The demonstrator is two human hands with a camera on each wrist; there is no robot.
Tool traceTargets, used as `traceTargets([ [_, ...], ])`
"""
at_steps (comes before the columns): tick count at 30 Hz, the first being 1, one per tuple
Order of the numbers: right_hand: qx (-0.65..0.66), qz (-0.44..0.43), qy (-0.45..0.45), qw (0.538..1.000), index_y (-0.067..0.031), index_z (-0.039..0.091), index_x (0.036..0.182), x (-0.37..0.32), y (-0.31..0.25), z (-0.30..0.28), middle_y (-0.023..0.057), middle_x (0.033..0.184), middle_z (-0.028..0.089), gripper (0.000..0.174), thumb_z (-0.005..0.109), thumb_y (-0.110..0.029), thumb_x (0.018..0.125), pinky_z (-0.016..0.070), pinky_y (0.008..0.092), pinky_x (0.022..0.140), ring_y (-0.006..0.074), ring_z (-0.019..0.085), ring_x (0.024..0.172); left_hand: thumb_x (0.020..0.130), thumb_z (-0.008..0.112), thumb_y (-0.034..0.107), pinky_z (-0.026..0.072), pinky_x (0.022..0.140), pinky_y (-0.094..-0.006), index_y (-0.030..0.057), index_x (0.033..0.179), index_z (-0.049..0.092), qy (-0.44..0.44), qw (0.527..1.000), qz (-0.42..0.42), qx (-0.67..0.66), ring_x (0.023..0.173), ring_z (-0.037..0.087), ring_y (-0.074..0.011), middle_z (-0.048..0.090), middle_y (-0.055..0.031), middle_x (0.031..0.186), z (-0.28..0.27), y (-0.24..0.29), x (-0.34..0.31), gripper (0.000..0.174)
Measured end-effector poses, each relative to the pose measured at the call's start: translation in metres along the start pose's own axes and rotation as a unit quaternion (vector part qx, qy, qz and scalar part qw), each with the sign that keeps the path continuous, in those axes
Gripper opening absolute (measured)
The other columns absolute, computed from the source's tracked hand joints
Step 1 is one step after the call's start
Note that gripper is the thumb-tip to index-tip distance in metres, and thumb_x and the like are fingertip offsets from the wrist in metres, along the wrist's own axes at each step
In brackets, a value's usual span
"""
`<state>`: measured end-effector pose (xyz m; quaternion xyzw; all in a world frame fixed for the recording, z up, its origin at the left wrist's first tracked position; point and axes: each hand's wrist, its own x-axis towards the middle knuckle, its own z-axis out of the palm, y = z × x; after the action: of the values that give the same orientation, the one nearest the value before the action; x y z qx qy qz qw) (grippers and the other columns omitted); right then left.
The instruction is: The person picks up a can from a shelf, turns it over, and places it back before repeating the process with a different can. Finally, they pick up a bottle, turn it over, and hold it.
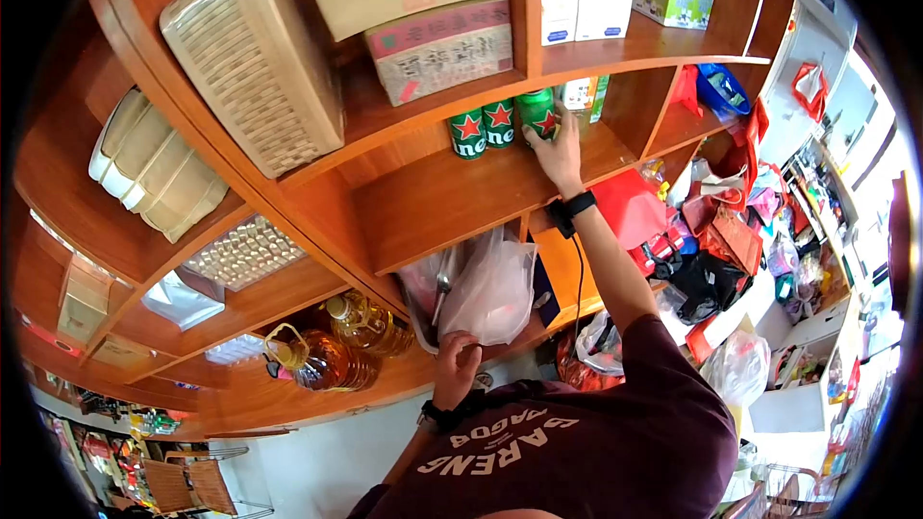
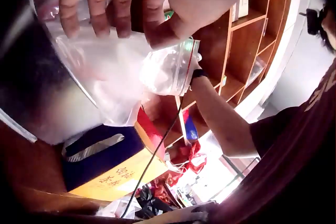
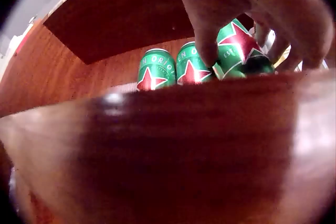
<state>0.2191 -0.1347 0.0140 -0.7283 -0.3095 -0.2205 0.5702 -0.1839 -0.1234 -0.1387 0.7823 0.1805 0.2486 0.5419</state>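
On the middle shelf stand two green cans with red stars, side by side. To their right my right hand grips a third green can, thumb on one side; in the right wrist view this can looks tilted beside the upright ones. A white and green carton is just behind the hand. Lower down, my left hand is by a container of clear plastic bags. In the left wrist view its bent fingers hang over the bag, holding nothing that shows.
Boxes and a woven case fill the upper shelf. Oil bottles stand left of my left hand. Below the can shelf is a yellow box; red bags lie to the right. A black cable hangs from my right wrist.
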Motion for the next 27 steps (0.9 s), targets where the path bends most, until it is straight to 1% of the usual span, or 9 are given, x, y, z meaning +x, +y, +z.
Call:
traceTargets([
  [6,0.014,-0.067,0.003,0.998,-0.0025,0.037,0.146,-0.006,0.020,0.012,0.0264,0.131,0.056,0.079,0.080,-0.024,0.083,0.0460,0.0453,0.101,0.0418,0.054,0.122,0.099,0.065,0.016,0.0473,0.091,-0.0342,0.0046,0.118,0.061,0.109,0.993,-0.011,0.054,0.110,0.057,-0.0191,0.058,-0.0081,0.125,0.022,0.001,-0.040,0.022],
  [8,0.007,-0.038,-0.034,0.999,-0.0007,0.038,0.143,-0.002,0.017,0.009,0.0275,0.130,0.056,0.077,0.080,-0.023,0.083,0.0473,0.0444,0.100,0.0426,0.057,0.119,0.100,0.064,0.015,0.0483,0.091,-0.0340,0.0034,0.118,0.061,0.105,0.993,-0.026,0.048,0.107,0.060,-0.0192,0.061,-0.0077,0.121,0.027,-0.004,-0.060,0.022],
  [12,0.042,-0.058,-0.075,0.995,-0.0011,0.040,0.139,0.005,0.028,0.009,0.0250,0.128,0.056,0.074,0.082,-0.024,0.082,0.0497,0.0460,0.096,0.0420,0.059,0.116,0.098,0.063,0.006,0.0491,0.086,-0.0315,0.0027,0.113,0.062,0.151,0.975,-0.103,-0.125,0.100,0.060,-0.0162,0.062,-0.0070,0.114,0.054,0.008,-0.088,0.015],
  [16,0.218,-0.068,-0.106,0.968,0.0023,0.046,0.133,-0.009,0.030,0.009,0.0177,0.119,0.064,0.067,0.084,-0.020,0.083,0.0520,0.0346,0.091,0.0255,0.064,0.106,0.097,0.063,0.002,0.0509,0.085,-0.0292,0.0030,0.113,0.062,0.166,0.970,-0.124,-0.127,0.097,0.062,-0.0141,0.062,-0.0064,0.114,0.066,0.019,-0.106,0.016],
  [18,0.220,-0.070,-0.161,0.960,0.0010,0.047,0.133,-0.026,-0.016,-0.028,0.0129,0.120,0.064,0.063,0.083,-0.014,0.084,0.0519,0.0331,0.092,0.0197,0.063,0.108,0.097,0.064,0.003,0.0510,0.084,-0.0291,0.0030,0.113,0.062,0.176,0.970,-0.117,-0.120,0.098,0.062,-0.0139,0.063,-0.0062,0.114,0.066,0.011,-0.108,0.016],
  [22,0.341,0.068,-0.278,0.895,-0.0016,0.050,0.132,-0.082,-0.057,-0.074,0.0063,0.122,0.064,0.059,0.082,-0.005,0.083,0.0518,0.0336,0.094,0.0164,0.061,0.111,0.096,0.066,0.004,0.0510,0.083,-0.0283,0.0020,0.112,0.063,0.182,0.966,-0.116,-0.141,0.099,0.062,-0.0140,0.063,-0.0057,0.112,0.051,0.013,-0.108,0.017],
  [24,0.306,0.027,-0.331,0.892,-0.0020,0.049,0.135,-0.124,-0.056,-0.090,0.0071,0.124,0.063,0.065,0.085,-0.005,0.080,0.0517,0.0351,0.096,0.0175,0.062,0.111,0.095,0.068,0.004,0.0513,0.084,-0.0287,0.0024,0.114,0.063,0.204,0.966,-0.097,-0.125,0.101,0.062,-0.0147,0.063,-0.0063,0.113,0.037,0.034,-0.100,0.020],
  [26,0.206,-0.112,-0.441,0.866,-0.0022,0.049,0.136,-0.161,-0.049,-0.111,0.0081,0.125,0.063,0.072,0.088,-0.004,0.076,0.0515,0.0358,0.098,0.0187,0.062,0.113,0.097,0.066,0.006,0.0498,0.090,-0.0299,0.0005,0.116,0.063,0.205,0.971,-0.079,-0.090,0.103,0.061,-0.0148,0.064,-0.0075,0.117,0.026,0.054,-0.099,0.020],
  [27,0.306,-0.004,-0.463,0.832,-0.0021,0.050,0.136,-0.187,-0.067,-0.114,0.0083,0.125,0.064,0.073,0.089,-0.004,0.074,0.0518,0.0358,0.097,0.0188,0.062,0.113,0.094,0.071,0.007,0.0477,0.099,-0.0338,0.0017,0.128,0.058,0.183,0.974,-0.072,-0.113,0.115,0.058,-0.0179,0.059,-0.0092,0.129,0.019,0.054,-0.102,0.036],
])
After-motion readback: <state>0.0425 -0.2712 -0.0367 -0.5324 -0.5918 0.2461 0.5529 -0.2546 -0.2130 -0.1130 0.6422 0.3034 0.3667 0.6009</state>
